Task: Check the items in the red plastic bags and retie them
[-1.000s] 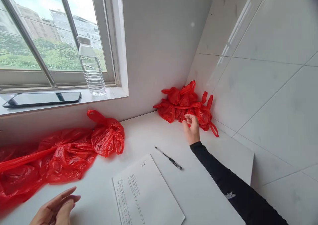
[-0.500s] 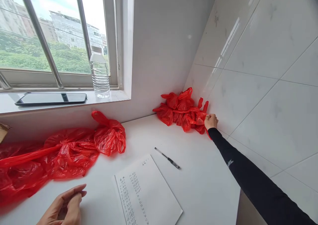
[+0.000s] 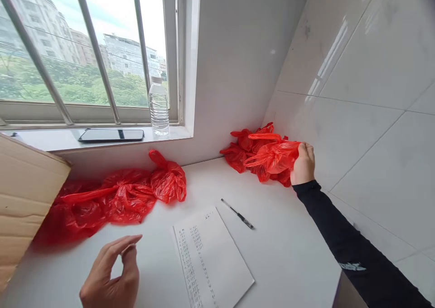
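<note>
My right hand (image 3: 303, 164), in a black sleeve, grips a red plastic bag (image 3: 276, 157) at its right end, and my fingertips are partly hidden. The bag is in front of a pile of knotted red plastic bags (image 3: 235, 156) in the table corner. Over the near left of the table is my left hand (image 3: 113, 271), with nothing in it, thumb and fingers curved with a gap between them. To its right lies a notebook (image 3: 217, 249) with handwritten columns, and a black pen (image 3: 238, 213) rests beyond it.
More red plastic bags (image 3: 127, 197) lie along the wall at left. A cardboard box flap (image 3: 27, 203) juts in at the left edge. On the windowsill are a phone (image 3: 110, 135) and a clear water bottle (image 3: 158, 108). A tiled wall (image 3: 367, 144) bounds the right side.
My right hand has drawn the red plastic bag up and out from the pile's right end. My left hand has come further into view. The view has swung left, revealing the cardboard flap.
</note>
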### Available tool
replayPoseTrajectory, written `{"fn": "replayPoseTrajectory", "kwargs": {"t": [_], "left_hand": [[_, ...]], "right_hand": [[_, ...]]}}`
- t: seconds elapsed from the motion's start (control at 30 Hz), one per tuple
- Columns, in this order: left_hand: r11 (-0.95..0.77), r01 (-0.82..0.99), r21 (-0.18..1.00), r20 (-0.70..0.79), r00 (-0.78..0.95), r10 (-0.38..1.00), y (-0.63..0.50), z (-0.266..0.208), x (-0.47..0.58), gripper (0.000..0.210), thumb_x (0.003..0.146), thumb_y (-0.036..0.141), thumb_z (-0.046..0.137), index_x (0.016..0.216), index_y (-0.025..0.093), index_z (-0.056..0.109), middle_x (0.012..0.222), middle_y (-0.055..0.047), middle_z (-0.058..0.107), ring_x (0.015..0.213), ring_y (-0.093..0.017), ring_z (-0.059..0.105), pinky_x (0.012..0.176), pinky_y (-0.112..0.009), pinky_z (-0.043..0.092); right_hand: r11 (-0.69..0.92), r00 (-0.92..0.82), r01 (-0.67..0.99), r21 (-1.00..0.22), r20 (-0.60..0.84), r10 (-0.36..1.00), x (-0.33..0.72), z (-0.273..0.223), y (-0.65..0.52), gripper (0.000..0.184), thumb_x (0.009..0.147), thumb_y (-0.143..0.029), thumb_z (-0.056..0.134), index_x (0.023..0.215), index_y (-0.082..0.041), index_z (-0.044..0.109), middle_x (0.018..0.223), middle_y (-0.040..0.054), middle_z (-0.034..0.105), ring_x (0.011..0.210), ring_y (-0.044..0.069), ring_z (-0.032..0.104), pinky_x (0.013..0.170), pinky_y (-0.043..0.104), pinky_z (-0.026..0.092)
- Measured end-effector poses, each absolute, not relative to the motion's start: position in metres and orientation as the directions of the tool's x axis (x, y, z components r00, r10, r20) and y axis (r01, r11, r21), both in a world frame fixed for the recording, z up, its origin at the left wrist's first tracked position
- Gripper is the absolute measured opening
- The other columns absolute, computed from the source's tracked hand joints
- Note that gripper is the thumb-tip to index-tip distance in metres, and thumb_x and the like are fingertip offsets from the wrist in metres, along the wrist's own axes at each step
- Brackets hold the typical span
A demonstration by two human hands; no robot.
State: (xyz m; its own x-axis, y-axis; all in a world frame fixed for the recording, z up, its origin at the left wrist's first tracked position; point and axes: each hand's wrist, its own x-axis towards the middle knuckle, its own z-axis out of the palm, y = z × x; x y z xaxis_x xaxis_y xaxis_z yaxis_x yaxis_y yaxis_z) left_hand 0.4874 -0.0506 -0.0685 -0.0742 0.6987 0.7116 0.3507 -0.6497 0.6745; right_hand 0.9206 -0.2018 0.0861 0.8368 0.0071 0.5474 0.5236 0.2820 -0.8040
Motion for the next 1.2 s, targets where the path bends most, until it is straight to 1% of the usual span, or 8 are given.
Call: {"fn": "replayPoseTrajectory", "kwargs": {"t": [0.07, 0.17, 0.27, 0.37, 0.53, 0.73, 0.9, 1.2], "left_hand": [[-0.668, 0.248, 0.702, 0.691, -0.01, 0.723, -0.074, -0.051, 0.493, 0.01, 0.088, 0.029, 0.062, 0.092, 0.026, 0.07, 0.096, -0.001, 0.067, 0.091, -0.021, 0.065, 0.09, -0.039, 0.051], [-0.351, -0.007, 0.936, 0.344, 0.219, 0.913, -0.107, -0.035, 0.502, 0.023, 0.092, 0.037, 0.059, 0.111, 0.026, 0.064, 0.11, -0.005, 0.065, 0.093, -0.021, 0.065, 0.083, -0.038, 0.055], [0.03, -0.223, 0.974, 0.059, 0.383, 0.922, -0.13, -0.035, 0.501, 0.051, 0.091, 0.046, 0.06, 0.137, 0.027, 0.047, 0.136, -0.011, 0.055, 0.115, -0.027, 0.061, 0.087, -0.042, 0.057], [0.095, -0.358, 0.929, 0.028, 0.323, 0.946, -0.138, -0.046, 0.484, 0.064, 0.079, 0.048, 0.073, 0.134, 0.025, 0.05, 0.127, -0.011, 0.063, 0.109, -0.028, 0.065, 0.087, -0.04, 0.056], [0.055, -0.309, 0.95, 0.004, 0.185, 0.983, -0.136, -0.057, 0.453, 0.038, 0.074, 0.046, 0.079, 0.094, 0.017, 0.066, 0.092, -0.006, 0.071, 0.082, -0.021, 0.066, 0.072, -0.029, 0.053], [0.112, -0.255, 0.961, -0.044, 0.258, 0.965, -0.138, -0.056, 0.456, 0.031, 0.083, 0.046, 0.071, 0.093, 0.017, 0.067, 0.083, -0.003, 0.071, 0.065, -0.015, 0.059, 0.06, -0.025, 0.049], [0.062, -0.225, 0.972, -0.009, 0.23, 0.973, -0.141, -0.058, 0.457, 0.032, 0.078, 0.048, 0.075, 0.085, 0.018, 0.066, 0.077, -0.002, 0.067, 0.066, -0.015, 0.058, 0.06, -0.025, 0.049], [-0.068, -0.078, 0.995, 0.063, -0.057, 0.996, -0.123, -0.067, 0.44, 0.026, 0.089, 0.044, 0.064, 0.098, 0.019, 0.066, 0.09, -0.004, 0.069, 0.086, -0.02, 0.065, 0.07, -0.026, 0.051]], "right_hand": [[0.414, 0.854, 0.425, -0.805, 0.508, 0.111, 0.878, 0.089, -0.198, 0.022, 0.091, -0.044, 0.053, 0.098, -0.023, 0.056, 0.098, 0.0008, 0.059, 0.092, 0.018, 0.061, 0.077, 0.032, 0.053], [0.611, 0.802, 0.06, -0.79, 0.403, 0.442, 0.805, 0.086, -0.19, 0.017, 0.088, -0.038, 0.062, 0.095, -0.022, 0.063, 0.101, 0.0016, 0.063, 0.097, 0.019, 0.062, 0.079, 0.031, 0.053], [0.502, 0.582, -0.335, -0.798, 0.244, 0.776, 0.736, 0.063, -0.18, 0.017, 0.091, -0.037, 0.061, 0.09, -0.021, 0.064, 0.094, 0.0019, 0.065, 0.089, 0.02, 0.064, 0.078, 0.032, 0.054], [0.276, 0.412, -0.477, -0.834, 0.065, 0.909, 0.685, 0.022, -0.173, 0.017, 0.089, -0.038, 0.063, 0.085, -0.021, 0.06, 0.084, -0.0005, 0.062, 0.084, 0.02, 0.063, 0.076, 0.032, 0.054], [0.187, 0.484, 0.008, -0.982, 0.168, 0.859, 0.655, -0.04, -0.18, 0.025, 0.094, -0.045, 0.057, 0.108, -0.025, 0.052, 0.109, 0.0046, 0.062, 0.107, 0.025, 0.059, 0.092, 0.042, 0.049], [0.298, 0.184, 0.724, -0.622, 0.59, 0.786, 0.65, -0.051, -0.193, 0.032, 0.091, -0.036, 0.066, 0.12, -0.029, 0.055, 0.117, 0.0076, 0.053, 0.11, 0.028, 0.049, 0.094, 0.049, 0.044], [0.318, 0.113, 0.748, -0.582, 0.584, 0.804, 0.649, -0.045, -0.192, 0.01, 0.095, -0.024, 0.06, 0.104, -0.028, 0.064, 0.09, 0.0038, 0.052, 0.09, 0.024, 0.049, 0.081, 0.042, 0.046], [0.142, 0.521, 0.397, -0.907, 0.35, 0.778, 0.671, -0.051, -0.194, 0.013, 0.098, -0.036, 0.05, 0.1, -0.025, 0.057, 0.096, 0.0038, 0.06, 0.092, 0.024, 0.058, 0.083, 0.039, 0.048]]}}
